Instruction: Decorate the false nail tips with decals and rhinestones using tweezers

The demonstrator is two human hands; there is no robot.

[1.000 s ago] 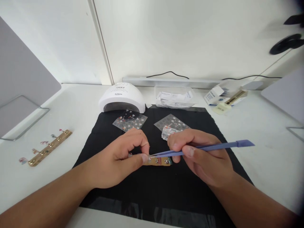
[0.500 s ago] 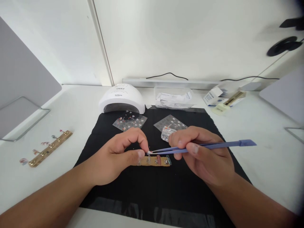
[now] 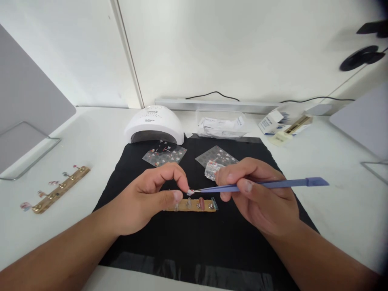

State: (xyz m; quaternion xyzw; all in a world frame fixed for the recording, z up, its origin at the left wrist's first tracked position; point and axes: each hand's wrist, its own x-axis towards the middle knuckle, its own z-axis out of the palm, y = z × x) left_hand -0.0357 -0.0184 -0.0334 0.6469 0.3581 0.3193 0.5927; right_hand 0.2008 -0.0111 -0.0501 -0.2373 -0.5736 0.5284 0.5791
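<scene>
Both hands have lifted off the strip (image 3: 194, 204). My left hand (image 3: 151, 198) pinches a tiny nail tip (image 3: 190, 192) above it; my right hand (image 3: 257, 198) squeezes the tweezers (image 3: 260, 185) shut at it. One slip and I think it drops onto the mat (image 3: 194, 242).

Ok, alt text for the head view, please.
A right hand grips blue tweezers, their tips at a small nail tip pinched in the left hand, above a gold nail holder strip on a black mat; a white nail lamp sits behind.
</scene>
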